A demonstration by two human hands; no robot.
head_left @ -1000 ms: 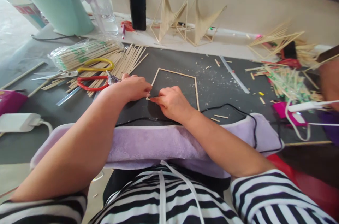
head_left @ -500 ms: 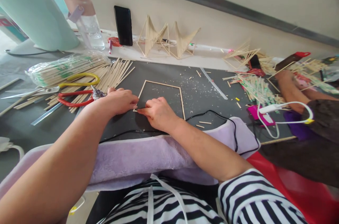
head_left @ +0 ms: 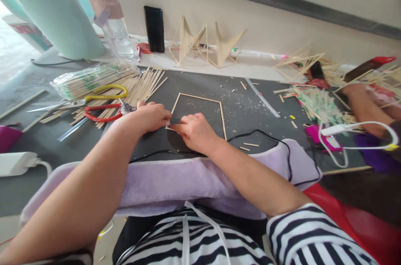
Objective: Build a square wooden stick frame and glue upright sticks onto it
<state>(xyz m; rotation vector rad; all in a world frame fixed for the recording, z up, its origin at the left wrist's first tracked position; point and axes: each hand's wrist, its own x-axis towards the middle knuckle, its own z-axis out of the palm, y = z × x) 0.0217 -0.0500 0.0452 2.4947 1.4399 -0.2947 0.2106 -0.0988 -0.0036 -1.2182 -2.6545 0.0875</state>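
A four-sided frame of thin wooden sticks (head_left: 223, 119) lies flat on the dark grey tabletop. My left hand (head_left: 154, 116) is closed at its near left corner, fingertips pinching the left stick. From the other side my right hand (head_left: 198, 132) is closed too, with its fingertips on the near stick by that same corner. My right hand and forearm cover most of the near side. Close beside my left wrist lie red-handled pliers or cutters (head_left: 102, 113), partly hidden, and scissors with a yellow handle (head_left: 108, 90).
Loose sticks (head_left: 150, 85) and a bagged bundle (head_left: 94, 79) lie at the left. Along the wall stand a phone (head_left: 154, 29), a bottle (head_left: 115, 31) and stick models (head_left: 188, 43). A black cable (head_left: 244, 134) runs near the lilac cloth (head_left: 188, 177). Another person's arm (head_left: 365, 108) is at right.
The whole view has shifted, so things appear slightly farther right. Both my hands stay at the frame's near left corner, with hardly any movement.
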